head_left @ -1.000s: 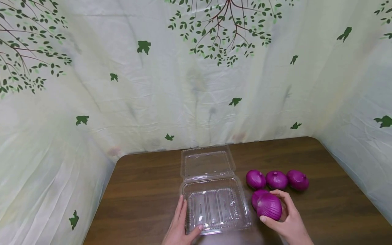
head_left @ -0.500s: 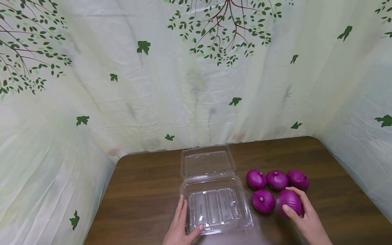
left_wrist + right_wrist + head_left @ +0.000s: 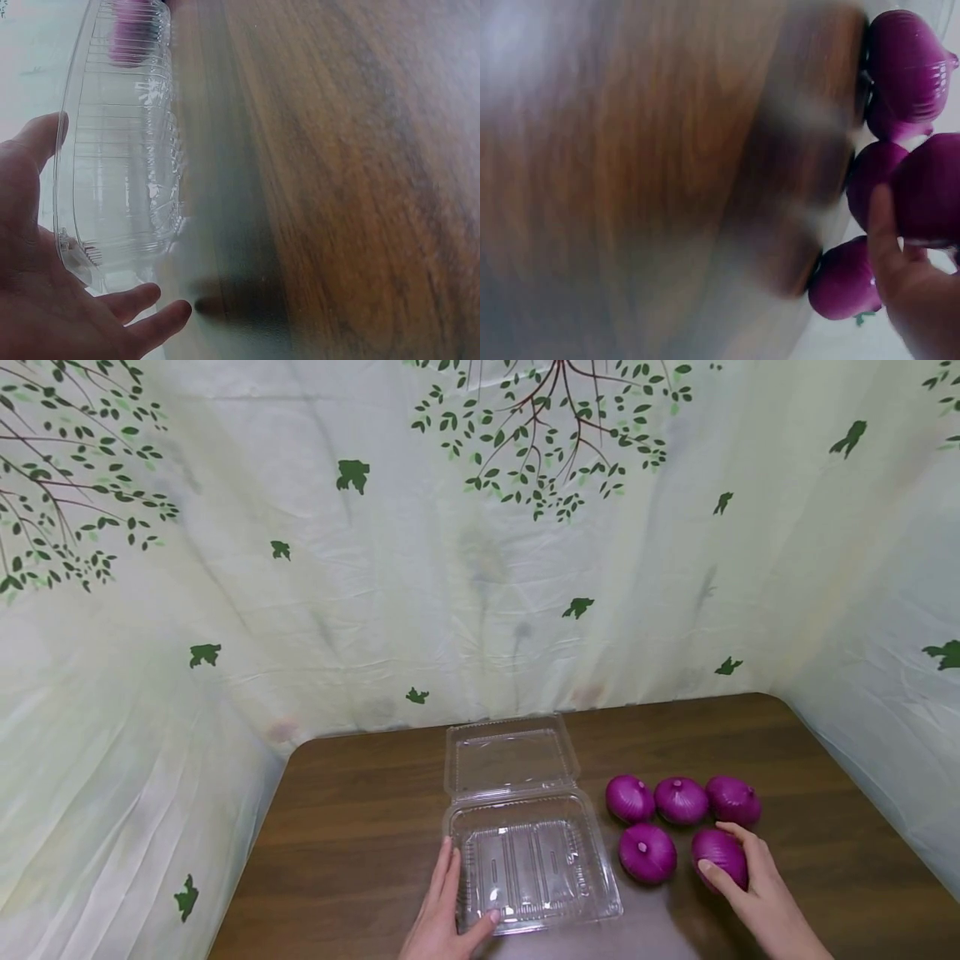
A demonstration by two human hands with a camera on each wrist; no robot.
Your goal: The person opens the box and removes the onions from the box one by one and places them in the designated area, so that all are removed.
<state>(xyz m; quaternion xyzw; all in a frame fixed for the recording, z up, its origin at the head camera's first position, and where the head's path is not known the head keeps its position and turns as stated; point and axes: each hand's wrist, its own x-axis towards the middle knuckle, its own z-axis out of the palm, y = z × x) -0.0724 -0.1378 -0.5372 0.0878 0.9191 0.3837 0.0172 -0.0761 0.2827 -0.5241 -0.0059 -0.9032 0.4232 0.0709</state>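
Note:
A clear plastic clamshell container (image 3: 528,860) stands on the table with its lid (image 3: 513,758) folded back. My left hand (image 3: 442,906) rests at its near left corner, fingers along the left side and thumb over the front rim. In the left wrist view those fingers (image 3: 161,322) look straight and spread. On the right, my right hand (image 3: 761,889) grips a purple onion (image 3: 720,857) between thumb and fingers. Left of it sits another onion (image 3: 647,853). Behind stand three more: a left onion (image 3: 630,798), a middle onion (image 3: 681,801) and a right onion (image 3: 733,800).
The brown wooden table (image 3: 360,843) has rounded far corners. A whitish curtain (image 3: 480,568) printed with leaves hangs around its back and sides. In the right wrist view, the neighbouring onions (image 3: 907,67) lie close to the held one.
My right hand has moved right with its onion, away from the front left onion it had partly hidden. Left hand and container stay put.

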